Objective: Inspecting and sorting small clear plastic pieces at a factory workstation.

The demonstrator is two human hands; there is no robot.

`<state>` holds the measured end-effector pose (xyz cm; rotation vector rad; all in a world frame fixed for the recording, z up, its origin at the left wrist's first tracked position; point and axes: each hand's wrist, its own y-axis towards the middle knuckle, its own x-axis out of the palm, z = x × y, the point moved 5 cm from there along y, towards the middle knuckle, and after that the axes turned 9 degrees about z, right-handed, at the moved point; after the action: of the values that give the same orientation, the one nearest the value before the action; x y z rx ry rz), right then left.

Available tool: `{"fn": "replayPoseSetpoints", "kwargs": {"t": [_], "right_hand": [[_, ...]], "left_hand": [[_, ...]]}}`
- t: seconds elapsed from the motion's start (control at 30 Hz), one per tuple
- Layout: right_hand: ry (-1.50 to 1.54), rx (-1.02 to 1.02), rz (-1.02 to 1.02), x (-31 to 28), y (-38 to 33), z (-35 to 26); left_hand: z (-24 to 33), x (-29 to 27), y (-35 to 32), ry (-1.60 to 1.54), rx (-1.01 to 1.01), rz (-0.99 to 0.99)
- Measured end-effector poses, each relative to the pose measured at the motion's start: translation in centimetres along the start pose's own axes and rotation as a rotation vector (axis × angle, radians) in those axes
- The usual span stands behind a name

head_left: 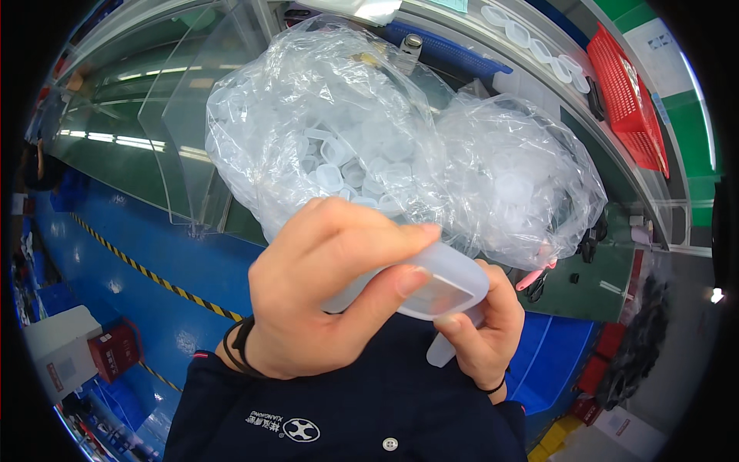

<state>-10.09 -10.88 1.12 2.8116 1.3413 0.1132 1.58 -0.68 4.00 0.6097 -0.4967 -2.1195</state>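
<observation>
Both hands are up close under the camera, working on 1 translucent, milky-white soft plastic cap with a rounded rectangular rim [439, 283]. The left hand [323, 296] has its grip closed on the cap, thumb lying along the near edge and forefinger curled over the top. The right hand [481, 331] supports it from below at about 4 o'clock, its fingers closed on the cap's underside and on what may be a second pale piece poking down; the view is too crowded there to be sure.

Just behind the hands, toward 12 o'clock, sits a big crumpled clear plastic bag [400, 138] stuffed with many more of the same whitish caps, touching or nearly touching the knuckles. It rests on a dark green tabletop [593, 289], with a red mesh plastic basket [627, 96] off at 2 o'clock and curved clear plastic panels [165, 131] at 10 o'clock.

To my eye this is the handling or fitting stage for a single cap. The next move would seem to need a firm pinch on the soft rim, without squashing it.
</observation>
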Motion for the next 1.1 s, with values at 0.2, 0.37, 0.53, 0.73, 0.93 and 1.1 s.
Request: {"fn": "replayPoseSetpoints", "kwargs": {"t": [0.2,0.37,0.53,0.73,0.93,1.1], "right_hand": [[0.012,0.107,0.05,0.1,-0.2,0.8],[0.137,0.206,0.008,0.1,-0.3,1.1],[0.416,0.21,-0.159,-0.2,-0.4,1.3],[0.37,0.193,-0.22,0.4,0.1,0.5],[0.469,0.269,-0.172,1.3,0.2,0.4],[0.491,0.277,-0.145,1.3,-0.3,0.0]], "left_hand": [[1.0,1.3,-0.8,0.537,0.398,0.223],[2.2,-0.4,-1.2,0.72,0.561,0.283],[-3.3,-8.0,-4.3,0.454,-0.294,0.549],[-10.1,-13.0,-11.4,0.814,-0.784,0.141],[-9.6,-11.2,-11.0,0.767,-0.863,0.067],[-5.6,-5.3,-5.0,0.363,-0.238,0.08]]}}
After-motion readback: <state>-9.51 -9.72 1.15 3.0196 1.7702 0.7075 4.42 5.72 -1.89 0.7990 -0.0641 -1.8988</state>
